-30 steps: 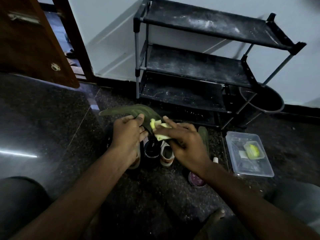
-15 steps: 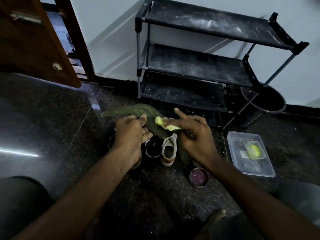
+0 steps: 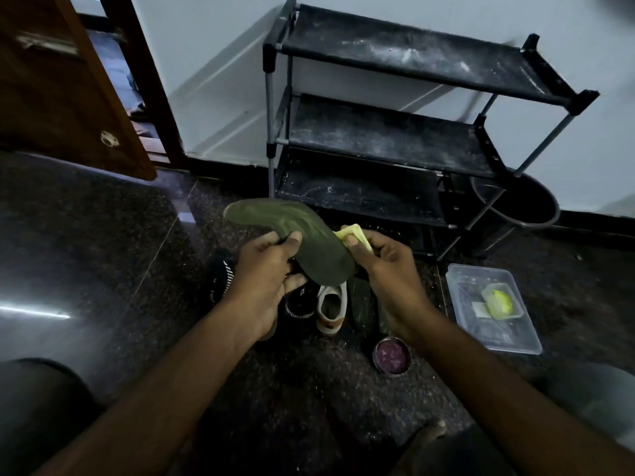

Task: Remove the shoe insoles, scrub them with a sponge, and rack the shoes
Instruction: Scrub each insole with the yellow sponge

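Observation:
My left hand (image 3: 266, 269) grips a dark green insole (image 3: 302, 237) by its middle, holding it up above the shoes with its face turned toward me. My right hand (image 3: 385, 266) pinches a yellow sponge (image 3: 350, 233) at the insole's right edge. On the floor below stand black shoes (image 3: 223, 273) and a white shoe (image 3: 331, 307). Another green insole (image 3: 362, 302) lies beside the white shoe. The black three-shelf shoe rack (image 3: 395, 132) stands against the wall behind, its shelves bare and dusty.
A clear plastic box (image 3: 494, 334) holding a yellow-green item sits on the floor at right. A small round tin (image 3: 391, 355) with purple contents stands near my right wrist. A dark bucket (image 3: 519, 204) sits behind the rack's right leg. A wooden door (image 3: 68, 97) is open at left.
The insole has turned to show its broad face. My right hand slid the sponge off the insole's middle to its right edge. The tin is now uncovered.

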